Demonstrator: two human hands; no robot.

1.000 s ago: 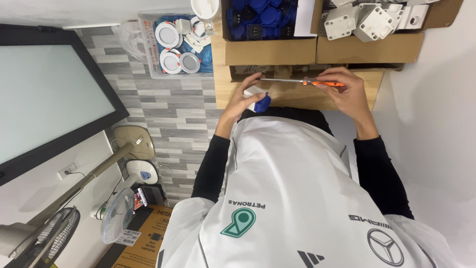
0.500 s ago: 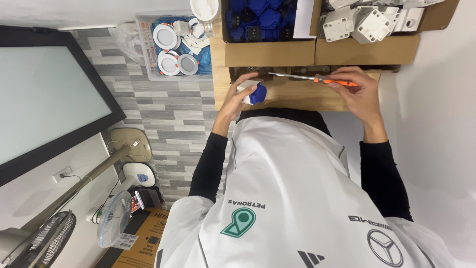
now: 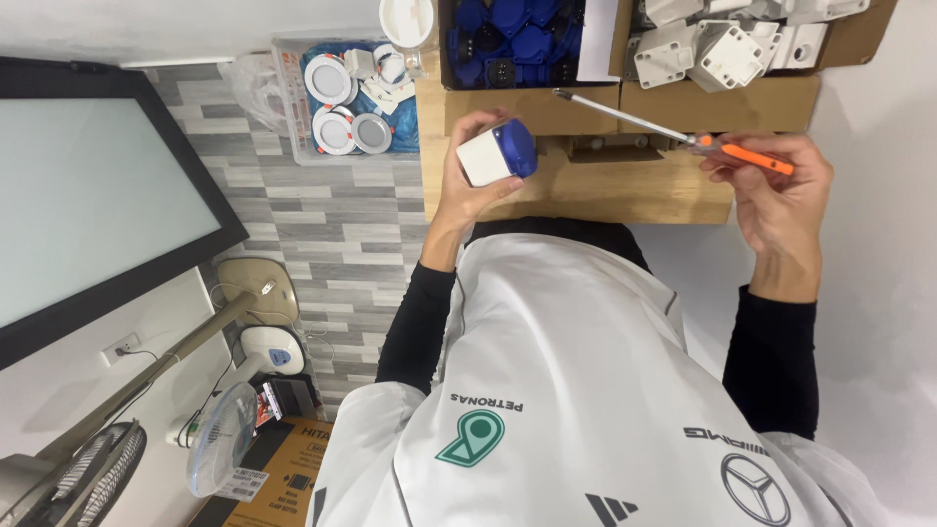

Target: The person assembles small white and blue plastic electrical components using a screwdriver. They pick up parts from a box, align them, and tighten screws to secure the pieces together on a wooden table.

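Home workshop — parts boxes [image 3: 717, 102] on a wooden bench [image 3: 625, 190].

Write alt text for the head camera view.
A person's left hand holds a white and blue socket while the right hand holds an orange-handled screwdriver, tip clear of it. Beyond are cardboard boxes of blue parts and white housings.

In the upper middle of the frame my left hand [image 3: 467, 181] holds a small socket box [image 3: 496, 154] over the wooden table [image 3: 625, 195]. To the right of it my right hand [image 3: 776, 185] holds a screwdriver [image 3: 673, 132], its tip slanting up-left toward the cardboard boxes [image 3: 625, 102] along the table's top edge. A clear bin of round fittings [image 3: 337, 98] sits left of the boxes. A screen [image 3: 88, 195] fills the left side, with fans [image 3: 220, 449] at lower left.
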